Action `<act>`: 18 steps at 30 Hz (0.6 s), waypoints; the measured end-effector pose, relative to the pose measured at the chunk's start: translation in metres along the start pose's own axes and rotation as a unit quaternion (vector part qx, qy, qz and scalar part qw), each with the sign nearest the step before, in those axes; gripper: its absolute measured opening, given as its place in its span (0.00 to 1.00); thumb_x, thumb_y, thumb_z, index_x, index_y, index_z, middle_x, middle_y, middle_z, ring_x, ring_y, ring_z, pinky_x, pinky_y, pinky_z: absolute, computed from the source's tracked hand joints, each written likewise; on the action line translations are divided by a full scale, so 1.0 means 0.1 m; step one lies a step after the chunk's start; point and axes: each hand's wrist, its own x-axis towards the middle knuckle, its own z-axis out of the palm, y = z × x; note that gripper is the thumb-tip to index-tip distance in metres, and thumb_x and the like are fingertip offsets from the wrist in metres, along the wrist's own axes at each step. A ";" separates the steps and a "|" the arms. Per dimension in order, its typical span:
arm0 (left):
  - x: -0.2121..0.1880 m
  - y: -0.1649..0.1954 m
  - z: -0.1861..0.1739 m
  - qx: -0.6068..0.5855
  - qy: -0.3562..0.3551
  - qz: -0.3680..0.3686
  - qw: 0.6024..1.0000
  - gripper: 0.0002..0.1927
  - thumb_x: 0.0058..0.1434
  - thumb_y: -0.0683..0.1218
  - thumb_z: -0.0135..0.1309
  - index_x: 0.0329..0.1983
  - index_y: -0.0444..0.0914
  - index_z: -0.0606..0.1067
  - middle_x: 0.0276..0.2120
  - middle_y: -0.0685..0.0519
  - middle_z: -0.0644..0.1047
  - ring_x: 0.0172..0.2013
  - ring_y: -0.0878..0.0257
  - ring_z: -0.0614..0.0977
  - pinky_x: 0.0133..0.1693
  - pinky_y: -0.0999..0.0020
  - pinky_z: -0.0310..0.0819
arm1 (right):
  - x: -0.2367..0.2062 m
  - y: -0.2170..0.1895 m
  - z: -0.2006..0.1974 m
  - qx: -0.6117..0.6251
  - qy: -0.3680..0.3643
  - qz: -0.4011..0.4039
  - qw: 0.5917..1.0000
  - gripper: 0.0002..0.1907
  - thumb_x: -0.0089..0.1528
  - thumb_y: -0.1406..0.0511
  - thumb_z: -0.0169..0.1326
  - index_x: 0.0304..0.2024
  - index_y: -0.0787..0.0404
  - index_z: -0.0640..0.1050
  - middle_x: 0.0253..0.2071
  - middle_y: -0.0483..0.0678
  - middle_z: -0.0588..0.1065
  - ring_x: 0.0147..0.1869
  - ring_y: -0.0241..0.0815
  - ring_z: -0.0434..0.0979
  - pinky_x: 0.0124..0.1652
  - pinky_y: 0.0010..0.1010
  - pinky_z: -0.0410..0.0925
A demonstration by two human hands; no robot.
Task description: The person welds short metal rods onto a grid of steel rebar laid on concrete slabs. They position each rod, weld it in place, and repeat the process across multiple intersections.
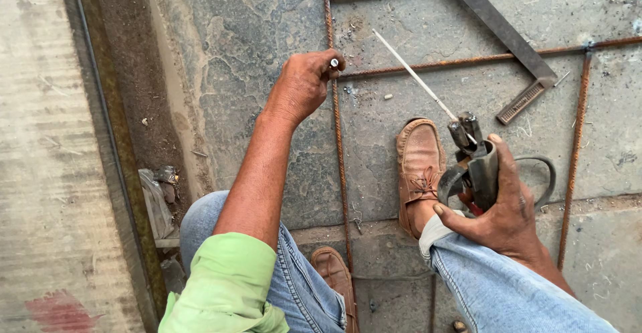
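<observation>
We look down on a person crouched over a stone floor [267, 25] laid with rusty steel bars.

Right hand [505, 206]: closed around the dark handle of a welding clamp [475, 166], thumb along the near side, fingers wrapped behind. The clamp's head rises just above the thumb and grips a thin pale welding rod [414, 75]. From the clamp the rod slants up and away to the left, its free end well clear of the hand, above the floor between two bars. A dark cable [545, 172] loops out just to the right of this hand.

Left hand [304, 82]: fist closed, knuckles up, pinching a small metal piece [334, 62] at the fingertips. We cannot tell what the piece is, only that its bright round end shows. The fist sits directly over the long upright bar [339, 146], which runs from beyond the hand down toward the knees. Just right of the fingertips a crossbar [468, 59] meets that upright bar and runs off to the right.

Beyond the clamp, up and right of the rod, lies a steel square [508, 35], its short ribbed leg pointing back toward the right hand.

Below the clamp, touching distance left of the right hand, a brown leather shoe [420, 166] stands flat on the floor. A second shoe [334, 276] shows between the knees. Blue jeans [495, 286], green rolled sleeve [227, 279] on the left arm.

Far left of the left arm: a dirt strip [134, 72] and a pale concrete slab [40, 139].
</observation>
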 end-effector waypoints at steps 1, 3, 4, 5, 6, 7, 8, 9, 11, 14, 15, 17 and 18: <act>0.00 0.01 0.00 -0.005 0.001 0.003 1.000 0.14 0.63 0.35 0.54 0.45 0.46 0.80 0.39 0.54 0.84 0.38 0.61 0.86 0.37 0.64 0.84 | 0.00 0.01 0.00 -0.009 0.002 -0.009 1.000 0.65 0.41 0.61 0.74 0.76 0.56 0.52 0.44 0.52 0.78 0.36 0.40 0.82 0.34 0.32 0.78; -0.01 0.02 0.00 0.000 0.001 0.005 1.000 0.14 0.63 0.35 0.54 0.45 0.47 0.80 0.39 0.54 0.84 0.38 0.61 0.86 0.37 0.64 0.84 | -0.01 0.01 0.00 -0.023 0.005 -0.029 0.999 0.65 0.41 0.60 0.74 0.75 0.56 0.52 0.44 0.53 0.77 0.38 0.42 0.82 0.35 0.32 0.78; -0.01 0.02 -0.01 0.009 -0.001 0.004 1.000 0.14 0.63 0.35 0.54 0.45 0.47 0.80 0.39 0.54 0.84 0.39 0.61 0.86 0.38 0.64 0.84 | 0.00 0.02 0.00 -0.028 0.005 -0.040 0.999 0.65 0.42 0.60 0.74 0.75 0.57 0.52 0.45 0.54 0.77 0.39 0.42 0.83 0.35 0.33 0.78; -0.01 0.02 -0.01 0.018 -0.003 0.002 1.000 0.14 0.64 0.35 0.54 0.45 0.47 0.80 0.39 0.54 0.84 0.39 0.61 0.86 0.38 0.64 0.84 | 0.00 0.02 0.00 -0.032 0.005 -0.051 0.998 0.64 0.42 0.60 0.73 0.75 0.57 0.52 0.46 0.55 0.77 0.40 0.43 0.83 0.36 0.33 0.79; -0.01 0.02 -0.01 0.018 -0.002 0.004 1.000 0.14 0.63 0.35 0.54 0.45 0.47 0.80 0.39 0.54 0.84 0.39 0.61 0.86 0.38 0.64 0.84 | 0.00 0.03 0.00 -0.033 -0.001 -0.037 0.999 0.64 0.42 0.59 0.73 0.75 0.57 0.52 0.44 0.54 0.77 0.39 0.43 0.83 0.35 0.33 0.79; -0.01 0.02 -0.01 0.017 -0.001 0.006 1.000 0.15 0.63 0.34 0.54 0.46 0.47 0.80 0.39 0.54 0.84 0.39 0.61 0.86 0.38 0.64 0.84 | -0.01 0.04 0.01 -0.034 -0.008 -0.022 0.999 0.64 0.42 0.59 0.73 0.75 0.56 0.52 0.42 0.53 0.78 0.37 0.43 0.83 0.34 0.33 0.79; -0.02 0.02 -0.01 0.017 0.001 0.009 1.000 0.15 0.62 0.34 0.54 0.46 0.47 0.80 0.39 0.54 0.84 0.39 0.60 0.86 0.38 0.63 0.84 | -0.01 0.05 0.01 -0.034 -0.015 -0.009 0.999 0.64 0.41 0.59 0.73 0.74 0.56 0.52 0.40 0.53 0.78 0.36 0.43 0.84 0.34 0.34 0.79; -0.02 0.01 -0.02 0.018 0.006 0.015 1.000 0.15 0.62 0.34 0.54 0.46 0.47 0.80 0.39 0.53 0.84 0.38 0.60 0.86 0.38 0.63 0.83 | -0.01 0.06 0.02 -0.033 -0.017 -0.013 0.999 0.64 0.42 0.59 0.73 0.75 0.56 0.52 0.40 0.53 0.78 0.36 0.43 0.84 0.33 0.34 0.79; -0.03 0.00 -0.01 0.019 0.015 0.025 0.999 0.15 0.63 0.34 0.55 0.46 0.47 0.80 0.39 0.53 0.84 0.38 0.58 0.86 0.37 0.61 0.82 | -0.02 0.10 0.03 -0.032 -0.023 -0.019 0.999 0.65 0.42 0.58 0.73 0.75 0.56 0.51 0.40 0.54 0.78 0.36 0.43 0.84 0.33 0.34 0.80; -0.04 -0.01 0.00 -0.003 0.010 0.014 1.000 0.14 0.63 0.34 0.54 0.46 0.47 0.79 0.38 0.53 0.84 0.37 0.60 0.86 0.37 0.62 0.83 | 0.00 0.17 -0.04 -0.069 -0.032 -0.066 0.995 0.64 0.44 0.54 0.72 0.76 0.56 0.52 0.41 0.54 0.79 0.38 0.46 0.85 0.34 0.37 0.79; -0.04 -0.01 0.00 -0.006 0.009 0.007 1.000 0.14 0.63 0.35 0.54 0.46 0.47 0.80 0.38 0.53 0.84 0.37 0.60 0.86 0.37 0.62 0.83 | 0.02 0.20 -0.08 -0.122 -0.043 -0.105 0.986 0.65 0.42 0.50 0.71 0.76 0.56 0.52 0.42 0.56 0.79 0.37 0.48 0.84 0.33 0.40 0.79; -0.05 -0.01 0.00 -0.012 0.009 -0.008 1.000 0.14 0.63 0.35 0.55 0.45 0.47 0.80 0.38 0.53 0.84 0.37 0.59 0.86 0.36 0.61 0.82 | 0.11 0.24 -0.21 -0.228 -0.067 -0.181 0.954 0.68 0.39 0.42 0.69 0.75 0.55 0.54 0.44 0.60 0.78 0.36 0.53 0.82 0.31 0.44 0.77; -0.05 -0.02 0.00 -0.024 0.010 -0.007 1.000 0.15 0.62 0.34 0.55 0.46 0.46 0.80 0.38 0.52 0.84 0.36 0.59 0.86 0.36 0.60 0.81 | 0.14 0.23 -0.24 -0.286 -0.128 -0.148 0.938 0.68 0.39 0.38 0.68 0.76 0.50 0.54 0.43 0.57 0.77 0.35 0.51 0.82 0.31 0.42 0.77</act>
